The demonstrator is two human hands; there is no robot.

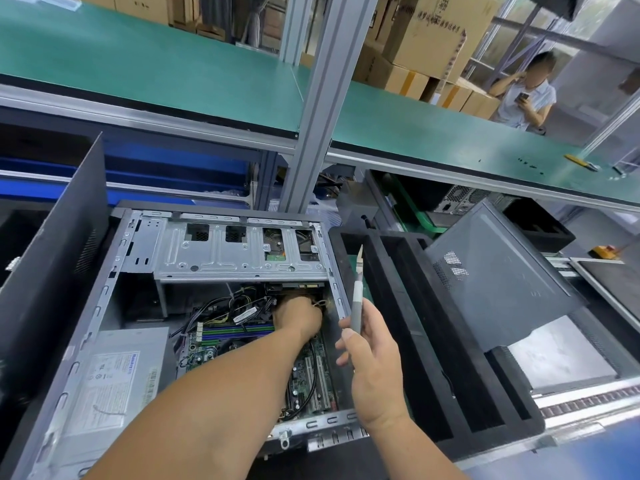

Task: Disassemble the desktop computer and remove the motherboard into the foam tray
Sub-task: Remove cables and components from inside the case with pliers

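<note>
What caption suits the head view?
Left hand reaching among cables in the open computer case; right hand holding a grey tool.

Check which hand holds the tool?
The right hand, raised beside the open grey computer case, grips the grey-handled tool. The left hand reaches among the cables inside the case.

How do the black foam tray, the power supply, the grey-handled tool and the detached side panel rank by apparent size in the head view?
1. black foam tray and detached side panel: they look alike; the panel lies farther away, so unranked.
2. power supply.
3. grey-handled tool, held in the right hand.
</note>
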